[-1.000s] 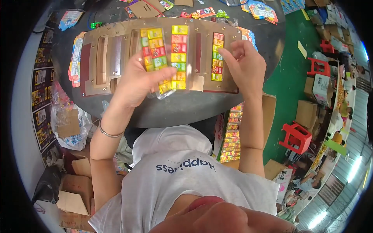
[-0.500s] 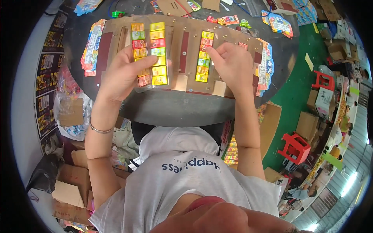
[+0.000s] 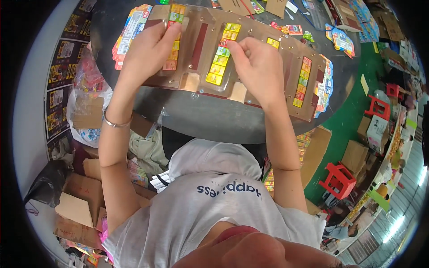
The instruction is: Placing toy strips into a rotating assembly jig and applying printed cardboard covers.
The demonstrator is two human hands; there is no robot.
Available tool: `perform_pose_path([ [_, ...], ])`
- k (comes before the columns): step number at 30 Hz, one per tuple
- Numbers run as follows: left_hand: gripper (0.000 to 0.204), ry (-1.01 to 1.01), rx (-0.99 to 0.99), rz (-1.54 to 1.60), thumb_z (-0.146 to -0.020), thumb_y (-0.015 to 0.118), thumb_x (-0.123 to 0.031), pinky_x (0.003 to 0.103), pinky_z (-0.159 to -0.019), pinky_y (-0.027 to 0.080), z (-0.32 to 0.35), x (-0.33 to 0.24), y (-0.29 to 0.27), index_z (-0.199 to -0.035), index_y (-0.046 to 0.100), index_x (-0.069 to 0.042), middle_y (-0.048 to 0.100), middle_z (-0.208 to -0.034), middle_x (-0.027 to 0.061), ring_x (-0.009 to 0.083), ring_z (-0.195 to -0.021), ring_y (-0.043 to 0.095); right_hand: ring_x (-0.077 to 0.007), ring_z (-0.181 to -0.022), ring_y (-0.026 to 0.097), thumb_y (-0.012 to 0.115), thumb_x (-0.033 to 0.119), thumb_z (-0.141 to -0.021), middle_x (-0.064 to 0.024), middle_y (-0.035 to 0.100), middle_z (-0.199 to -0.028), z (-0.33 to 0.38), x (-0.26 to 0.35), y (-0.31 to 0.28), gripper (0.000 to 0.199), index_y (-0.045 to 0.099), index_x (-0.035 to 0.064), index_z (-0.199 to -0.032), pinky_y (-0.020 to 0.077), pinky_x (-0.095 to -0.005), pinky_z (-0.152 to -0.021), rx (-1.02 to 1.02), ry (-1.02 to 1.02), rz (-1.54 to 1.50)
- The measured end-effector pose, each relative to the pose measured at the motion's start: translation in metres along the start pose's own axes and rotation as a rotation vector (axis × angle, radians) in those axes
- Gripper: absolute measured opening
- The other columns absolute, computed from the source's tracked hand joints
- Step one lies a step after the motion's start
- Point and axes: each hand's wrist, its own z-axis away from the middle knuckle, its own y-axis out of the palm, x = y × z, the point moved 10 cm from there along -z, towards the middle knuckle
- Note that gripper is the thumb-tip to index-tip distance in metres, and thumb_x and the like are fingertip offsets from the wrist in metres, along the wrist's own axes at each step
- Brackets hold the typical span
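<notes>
A brown board (image 3: 190,83) with dark red panels and small studs lies on the dark round table in front of me. My left hand (image 3: 149,51) is closed at the board's left side, its thumb pressed on a strip of small orange, green and red packets (image 3: 171,54). With thumb and curled fingers, my right hand (image 3: 260,67) grips the edge of a mostly yellow strip of packets (image 3: 217,70) over the board's middle. A yellow packet (image 3: 273,43) shows behind that hand, the rest hidden. Another strip (image 3: 302,81) lies towards the board's right end.
Printed cards are stacked at the board's left (image 3: 132,31) and right (image 3: 325,87). Loose small packets (image 3: 295,30) and cardboard pieces (image 3: 236,6) lie at the back. A red stool (image 3: 338,180) and boxes (image 3: 80,196) stand on the floor.
The mostly yellow strip has moved right, from my left hand to my right hand. My left hand now rests on the orange strip. The view has turned slightly.
</notes>
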Motion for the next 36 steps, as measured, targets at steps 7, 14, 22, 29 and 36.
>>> perform_pose_path([
  [7,0.027,0.105,-0.451,-0.782,-0.081,0.074,-0.033,0.044,-0.063,0.049,0.025,-0.033,-0.024,-0.082,0.067,-0.007,0.061,-0.086,0.0107,0.0351,-0.076,0.063,-0.0289,-0.065,0.065,0.065,0.030,-0.087,-0.0064,0.067,-0.074,0.029,0.026,-0.006,0.024,0.068,0.0122,-0.101,0.0497,-0.0395,-0.056,-0.116,-0.123,0.401],
  [14,0.037,0.322,-0.631,-0.746,-0.083,0.073,-0.031,0.035,-0.082,0.051,-0.007,0.023,-0.119,-0.108,0.070,-0.005,0.069,-0.106,0.0154,0.0283,-0.094,0.065,-0.0255,-0.067,0.064,0.063,0.018,-0.088,-0.0109,0.066,-0.089,0.053,-0.010,-0.068,0.030,0.064,0.0123,-0.118,0.0498,-0.0375,-0.059,-0.153,-0.004,0.499],
  [22,0.054,-0.169,-0.380,-0.766,-0.078,0.079,-0.040,0.030,-0.078,0.051,-0.040,0.151,-0.147,-0.114,0.066,-0.002,0.069,-0.093,0.0093,0.0180,-0.084,0.065,-0.0065,-0.068,0.047,0.083,0.025,-0.072,0.0014,0.060,-0.080,0.071,-0.249,-0.175,0.056,0.064,-0.0038,-0.116,0.0423,-0.0248,-0.059,-0.232,0.374,-0.009],
  [29,0.048,-0.258,-0.515,-0.811,-0.084,0.074,-0.034,0.030,-0.070,0.055,-0.025,0.101,-0.159,-0.123,0.056,-0.011,0.067,-0.092,0.0095,0.0203,-0.083,0.068,-0.0113,-0.065,0.053,0.082,0.021,-0.073,-0.0043,0.060,-0.091,0.089,-0.191,-0.187,0.051,0.064,0.0040,-0.117,0.0463,-0.0262,-0.059,-0.563,0.118,0.600],
  [36,0.044,0.029,-0.278,0.342,-0.092,0.058,-0.002,0.030,-0.095,0.050,-0.014,-0.037,0.023,-0.136,0.051,-0.003,0.055,-0.134,0.0120,0.0177,-0.112,0.059,-0.0027,-0.054,0.050,0.065,0.000,-0.087,0.0005,0.059,-0.069,0.109,-0.172,-0.207,0.038,0.061,0.0021,-0.124,0.0386,-0.0184,-0.046,-0.426,0.183,-0.597],
])
